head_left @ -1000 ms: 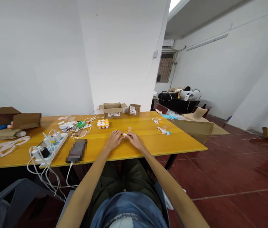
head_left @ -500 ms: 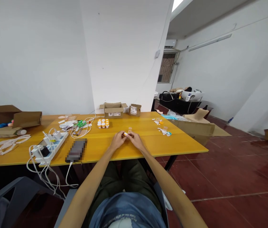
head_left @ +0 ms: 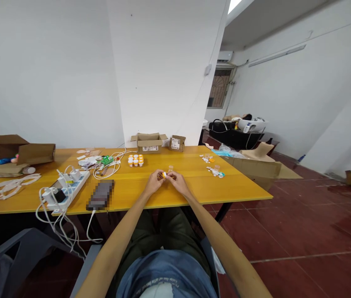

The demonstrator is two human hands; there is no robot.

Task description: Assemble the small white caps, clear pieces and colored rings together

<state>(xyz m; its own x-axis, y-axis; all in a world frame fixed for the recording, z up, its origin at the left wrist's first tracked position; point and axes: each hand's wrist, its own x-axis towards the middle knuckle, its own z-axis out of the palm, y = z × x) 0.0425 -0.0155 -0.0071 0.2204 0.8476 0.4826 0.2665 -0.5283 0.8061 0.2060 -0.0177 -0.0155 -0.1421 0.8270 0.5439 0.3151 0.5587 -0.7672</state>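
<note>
My left hand (head_left: 153, 183) and my right hand (head_left: 177, 182) meet over the middle of the yellow table (head_left: 194, 186). Between their pinched fingertips sits a small orange-and-white capped vial (head_left: 164, 175). Both hands are closed on it, raised slightly off the tabletop. A small clear vial (head_left: 170, 169) stands just behind my fingers. Farther back is a cluster of several orange-capped vials (head_left: 135, 160).
A phone (head_left: 100, 195) on a cable and a white power strip (head_left: 66, 186) with tangled chargers lie to the left. Open cardboard boxes (head_left: 149, 143) stand at the table's back edge and another (head_left: 10, 154) at far left. Small scattered parts (head_left: 214, 170) lie to the right, near a floor carton (head_left: 257, 165).
My hands have lifted a little off the table and drawn closer together around the small vial. The view has shifted slightly.
</note>
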